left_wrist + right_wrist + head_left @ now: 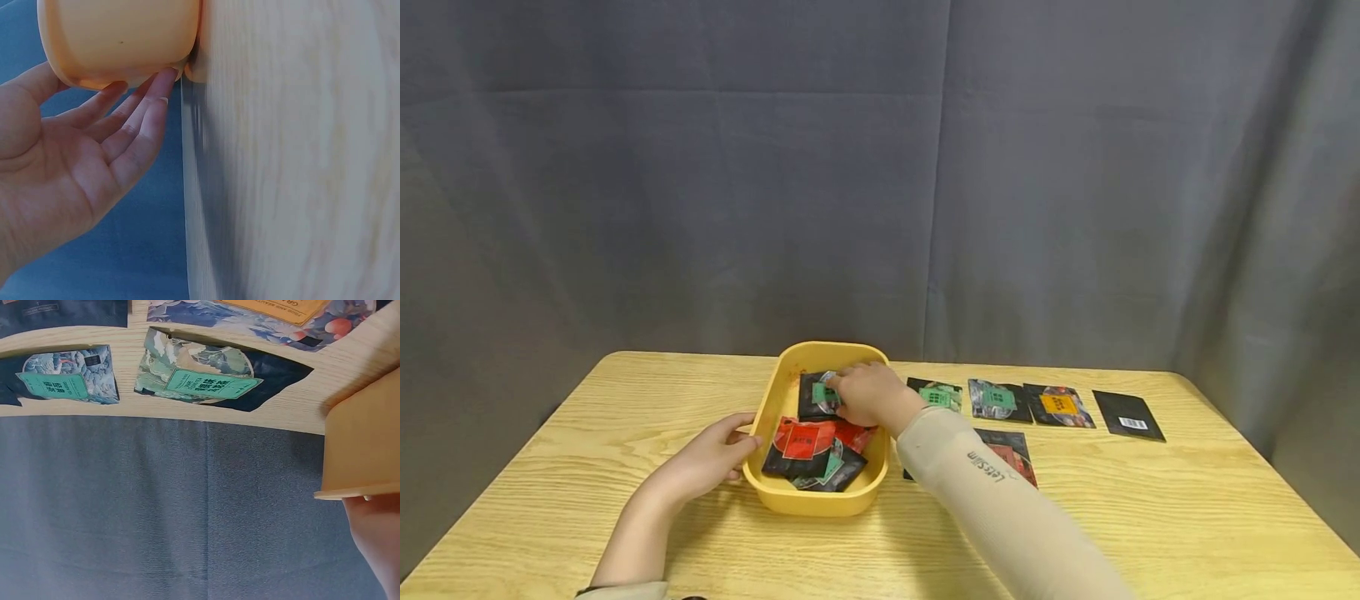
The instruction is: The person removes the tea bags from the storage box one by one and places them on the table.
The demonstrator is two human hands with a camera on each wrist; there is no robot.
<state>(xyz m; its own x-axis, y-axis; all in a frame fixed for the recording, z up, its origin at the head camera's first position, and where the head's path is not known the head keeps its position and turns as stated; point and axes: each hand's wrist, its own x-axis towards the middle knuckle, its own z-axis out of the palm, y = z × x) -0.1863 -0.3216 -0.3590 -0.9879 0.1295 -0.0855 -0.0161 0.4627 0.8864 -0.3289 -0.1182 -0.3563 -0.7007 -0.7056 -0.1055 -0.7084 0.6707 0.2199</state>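
A yellow plastic bin point(811, 503) stands on the wooden table with several black sachets in it. My left hand point(711, 458) holds its left wall, thumb at the rim and fingers against the outside point(94, 131). Inside the bin, my right hand point(872, 395) reaches over the right wall. Its fingertips are at the right edge of a black sachet with a green label point(823, 393); I cannot tell whether they pinch it. Nearer me in the bin lie a red-labelled sachet point(800, 442) and a green-labelled one point(831, 471). The right wrist view shows the right hand point(375, 531) mostly hidden behind the bin.
Right of the bin, a row holds two green-labelled sachets point(940, 395) point(997, 400), an orange-labelled sachet point(1058, 405) and a face-down black one with a barcode point(1129, 415). A red-labelled sachet point(1011, 454) lies nearer, partly behind my right sleeve. A grey curtain point(850, 183) hangs behind the table.
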